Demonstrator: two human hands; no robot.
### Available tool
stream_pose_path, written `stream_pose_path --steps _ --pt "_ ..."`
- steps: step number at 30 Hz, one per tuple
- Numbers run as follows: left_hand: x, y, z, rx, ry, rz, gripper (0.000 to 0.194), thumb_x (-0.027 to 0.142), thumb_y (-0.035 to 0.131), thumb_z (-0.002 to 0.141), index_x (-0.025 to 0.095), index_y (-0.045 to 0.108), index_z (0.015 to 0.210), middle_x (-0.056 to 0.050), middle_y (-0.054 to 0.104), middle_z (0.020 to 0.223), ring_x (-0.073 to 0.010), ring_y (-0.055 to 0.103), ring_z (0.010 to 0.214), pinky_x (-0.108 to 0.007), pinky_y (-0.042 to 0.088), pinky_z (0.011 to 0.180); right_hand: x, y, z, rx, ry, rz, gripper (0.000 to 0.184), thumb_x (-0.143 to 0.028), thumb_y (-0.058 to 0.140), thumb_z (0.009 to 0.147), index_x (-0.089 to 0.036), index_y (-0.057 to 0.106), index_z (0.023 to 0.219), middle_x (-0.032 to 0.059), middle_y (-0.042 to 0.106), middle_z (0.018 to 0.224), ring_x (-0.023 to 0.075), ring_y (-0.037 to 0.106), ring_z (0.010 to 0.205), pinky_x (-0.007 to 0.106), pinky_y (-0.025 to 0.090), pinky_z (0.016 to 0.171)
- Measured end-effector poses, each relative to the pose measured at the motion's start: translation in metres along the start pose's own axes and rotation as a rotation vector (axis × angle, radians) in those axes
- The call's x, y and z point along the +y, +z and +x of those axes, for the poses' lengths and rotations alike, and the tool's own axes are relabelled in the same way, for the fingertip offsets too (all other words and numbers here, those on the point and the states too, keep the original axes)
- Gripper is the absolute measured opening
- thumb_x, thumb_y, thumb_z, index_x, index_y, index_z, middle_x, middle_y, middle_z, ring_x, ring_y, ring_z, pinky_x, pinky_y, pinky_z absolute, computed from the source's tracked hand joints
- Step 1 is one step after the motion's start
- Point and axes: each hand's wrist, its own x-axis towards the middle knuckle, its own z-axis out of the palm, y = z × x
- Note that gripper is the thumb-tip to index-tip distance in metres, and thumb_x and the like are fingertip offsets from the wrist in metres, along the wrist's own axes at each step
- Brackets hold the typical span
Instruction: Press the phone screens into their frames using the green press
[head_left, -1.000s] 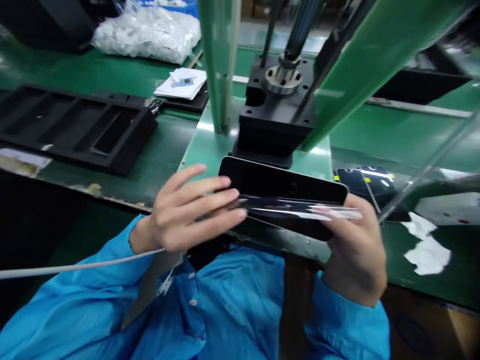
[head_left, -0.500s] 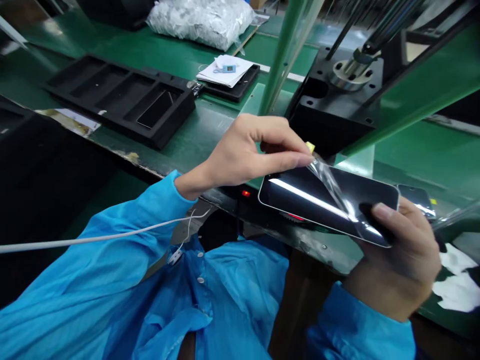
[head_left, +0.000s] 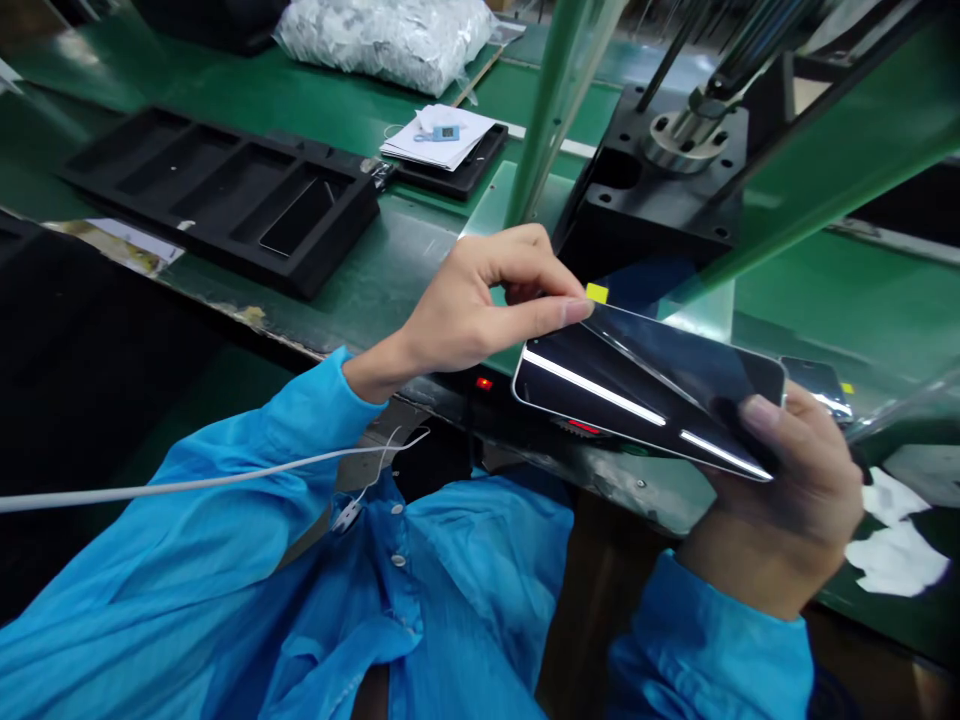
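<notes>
Blue sleeves cover both arms, which are brought in from the lower left and lower right of the frame. The left hand (head_left: 487, 305) is held palm down with the wrist bent slightly, its grip closed, thumb against index finger, on the upper left corner of one clear film (head_left: 637, 352), right beside one yellow tab (head_left: 597, 293). The right hand (head_left: 799, 475) is wrapped around the right end of one smartphone (head_left: 600, 375), its grip clamped there with the thumb laid on the glass. The smartphone is held tilted, right of centre, over the front edge of the green bench (head_left: 405, 265), and its dark face is partly covered by the film.

One black foam tray (head_left: 225, 200) is seen at left, with four compartments; one dark glass panel (head_left: 300, 215) is contained in the rightmost. At upper centre, white papers (head_left: 439, 140) and one small blue device (head_left: 446, 133) are stacked on one black tray (head_left: 450, 180). One bulging plastic bag (head_left: 386, 45) is placed above. Two crumpled white tissues (head_left: 896, 557) and one yellow-tabbed panel (head_left: 817, 380) are seen at right.
</notes>
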Motion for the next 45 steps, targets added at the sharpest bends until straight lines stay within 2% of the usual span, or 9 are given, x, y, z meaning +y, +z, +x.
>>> stream_pose_path --steps 10,22,27,29,32,34,37,42,45 --pt "-0.017 -0.002 -0.015 0.075 -0.071 0.004 0.014 0.041 0.077 0.087 0.029 0.077 0.081 -0.001 0.063 0.072 -0.017 0.06 0.072 -0.039 0.053 0.068 -0.011 0.013 0.009 -0.27 -0.019 0.083 0.024 -0.032 0.078 0.083 -0.023 0.077 0.105 0.0029 0.074 0.095 0.0226 0.071 0.09 0.039 0.058 0.089" --pt "-0.031 -0.003 -0.021 0.103 -0.03 0.002 0.006 0.032 0.074 0.091 0.033 0.08 0.093 -0.001 0.063 0.075 -0.0156 0.054 0.072 -0.036 0.042 0.062 -0.007 0.013 0.009 -0.283 -0.038 0.014 0.036 -0.045 0.081 0.08 -0.024 0.074 0.109 0.0008 0.071 0.091 0.0235 0.07 0.097 0.041 0.06 0.089" --pt "-0.026 -0.008 -0.031 -0.062 -0.123 -0.058 0.049 0.065 0.056 0.094 0.028 0.073 0.121 -0.008 0.069 0.111 -0.0258 0.064 0.097 -0.043 0.056 0.076 -0.002 0.011 0.011 -0.241 -0.059 -0.006 0.04 -0.046 0.08 0.082 -0.025 0.073 0.114 0.0005 0.071 0.094 0.021 0.069 0.089 0.035 0.061 0.079" --pt "-0.018 0.001 -0.038 -0.138 -0.205 -0.108 0.072 0.072 0.065 0.084 0.029 0.058 0.141 -0.011 0.064 0.131 -0.031 0.067 0.107 -0.043 0.06 0.079 -0.001 0.011 0.009 -0.227 -0.072 -0.014 0.04 -0.045 0.081 0.082 -0.027 0.074 0.116 0.0008 0.072 0.098 0.0217 0.069 0.092 0.035 0.061 0.079" --pt "-0.007 0.021 -0.044 -0.08 -0.235 -0.044 0.086 0.062 0.073 0.084 0.032 0.034 0.155 -0.009 0.064 0.131 -0.0292 0.068 0.111 -0.042 0.06 0.089 -0.001 0.009 0.004 -0.19 -0.076 -0.028 0.039 -0.04 0.082 0.081 -0.028 0.074 0.117 0.0025 0.072 0.106 0.0239 0.069 0.101 0.035 0.061 0.084" --pt "-0.007 0.021 -0.041 0.004 -0.221 0.009 0.083 0.062 0.065 0.091 0.035 0.024 0.157 -0.006 0.068 0.121 -0.0275 0.07 0.107 -0.043 0.06 0.088 -0.001 0.006 0.005 -0.199 -0.078 -0.037 0.043 -0.039 0.08 0.083 -0.03 0.072 0.124 0.0033 0.074 0.099 0.0202 0.071 0.084 0.029 0.061 0.07" --pt "-0.01 -0.025 -0.032 0.208 -0.167 0.147 0.078 0.064 0.065 0.089 0.035 0.03 0.153 -0.004 0.07 0.114 -0.0285 0.069 0.108 -0.043 0.06 0.085 -0.001 0.004 0.008 -0.333 -0.108 -0.017 0.049 -0.04 0.073 0.088 -0.034 0.065 0.136 0.0069 0.074 0.087 0.0183 0.069 0.067 0.026 0.059 0.06" --pt "-0.021 -0.198 -0.016 0.457 -0.041 0.465 0.059 0.069 0.071 0.084 0.026 0.057 0.122 0.007 0.067 0.098 -0.0166 0.06 0.106 -0.04 0.054 0.091 -0.004 0.007 0.005 -0.308 -0.118 -0.058 0.046 -0.039 0.072 0.087 -0.035 0.067 0.133 0.0093 0.075 0.086 0.0207 0.069 0.068 0.028 0.06 0.06" --pt "-0.048 -0.285 -0.008 0.472 -0.302 0.874 0.059 0.07 0.075 0.08 0.019 0.06 0.106 0.013 0.058 0.079 -0.0069 0.05 0.09 -0.033 0.045 0.09 -0.003 0.007 0.003 -0.272 -0.107 -0.081 0.046 -0.04 0.074 0.085 -0.035 0.069 0.131 0.0083 0.074 0.085 0.0215 0.068 0.067 0.029 0.06 0.058"
